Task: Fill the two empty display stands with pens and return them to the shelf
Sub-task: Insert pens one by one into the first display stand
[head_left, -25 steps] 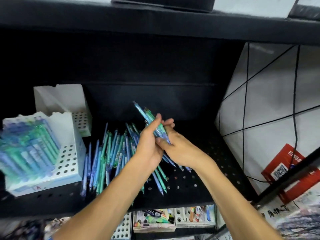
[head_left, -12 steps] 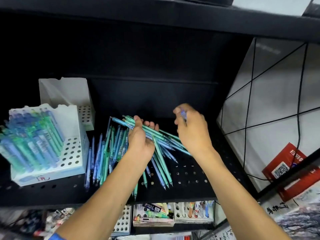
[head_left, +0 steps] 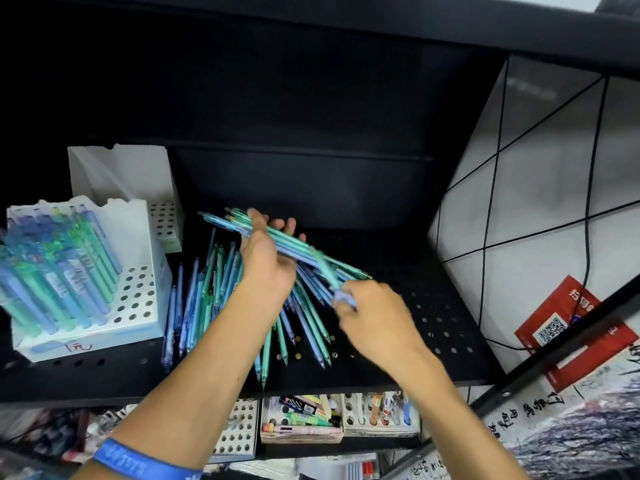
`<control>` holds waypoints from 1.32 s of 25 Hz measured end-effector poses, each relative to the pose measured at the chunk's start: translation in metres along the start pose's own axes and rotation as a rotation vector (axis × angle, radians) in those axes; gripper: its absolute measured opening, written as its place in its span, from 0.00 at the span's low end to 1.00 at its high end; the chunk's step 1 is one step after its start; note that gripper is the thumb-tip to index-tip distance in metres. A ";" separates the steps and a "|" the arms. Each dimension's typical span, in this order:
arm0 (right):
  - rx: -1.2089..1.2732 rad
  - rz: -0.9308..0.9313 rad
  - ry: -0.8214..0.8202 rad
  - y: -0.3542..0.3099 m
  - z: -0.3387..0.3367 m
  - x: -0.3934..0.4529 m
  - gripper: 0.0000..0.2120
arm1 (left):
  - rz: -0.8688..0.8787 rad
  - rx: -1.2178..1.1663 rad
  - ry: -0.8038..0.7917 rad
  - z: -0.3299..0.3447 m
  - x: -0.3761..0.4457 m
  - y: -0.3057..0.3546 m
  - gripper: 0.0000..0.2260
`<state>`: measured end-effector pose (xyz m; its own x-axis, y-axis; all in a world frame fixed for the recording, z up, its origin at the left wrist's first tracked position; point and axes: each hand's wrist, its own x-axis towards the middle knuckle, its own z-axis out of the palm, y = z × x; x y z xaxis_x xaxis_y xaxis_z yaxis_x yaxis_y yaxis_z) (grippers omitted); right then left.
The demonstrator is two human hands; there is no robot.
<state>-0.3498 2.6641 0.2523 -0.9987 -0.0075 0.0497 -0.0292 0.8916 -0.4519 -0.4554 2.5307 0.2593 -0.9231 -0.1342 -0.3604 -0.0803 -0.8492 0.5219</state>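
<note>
Pens fill most of the head view, the only one given. The left hand grips a bundle of pens above the black shelf, fingers curled round the shafts so the bundle slants from far left to near right. The right hand sits near and to the right of it, fingers pinched on the near end of one pen; motion blur hides the exact finger placement.

Half a second ago the right hand was lifted beside the far end of the bundle; it has since dropped toward the near edge and closed on a single pen, while the left hand has kept hold of its bundle. That suggests the gathering step is still running, one pen at a time joining the handful.

Loose pens lie fanned on the shelf beneath both hands. At the left, the front display stand is partly loaded, with open holes on its right side. Behind it, the rear display stand looks empty. Both stands rest on the shelf, so plenty of filling remains.
</note>
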 end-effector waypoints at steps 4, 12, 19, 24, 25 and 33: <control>0.046 -0.076 0.236 0.000 -0.039 0.015 0.13 | 0.049 0.055 -0.032 -0.005 -0.005 0.010 0.14; 0.214 -0.090 -0.113 -0.029 -0.034 0.051 0.08 | -0.115 0.325 -0.102 -0.020 -0.037 -0.015 0.09; 0.837 0.048 -0.057 -0.045 -0.046 0.065 0.07 | -0.156 0.360 -0.171 -0.018 -0.040 -0.002 0.11; 0.831 0.007 -0.050 -0.062 -0.030 0.069 0.12 | -0.176 0.257 -0.215 -0.024 -0.031 0.003 0.25; 0.745 -0.013 -0.036 -0.062 -0.026 0.072 0.13 | -0.170 0.245 -0.218 -0.026 -0.029 0.004 0.25; 0.575 -0.009 -0.142 -0.051 -0.031 0.083 0.22 | -0.225 0.209 -0.366 -0.030 -0.029 0.008 0.13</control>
<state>-0.4295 2.6315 0.3072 -0.9929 -0.1098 -0.0463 -0.0154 0.5034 -0.8639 -0.4177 2.5128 0.2508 -0.9428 0.2621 -0.2062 -0.3331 -0.7103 0.6201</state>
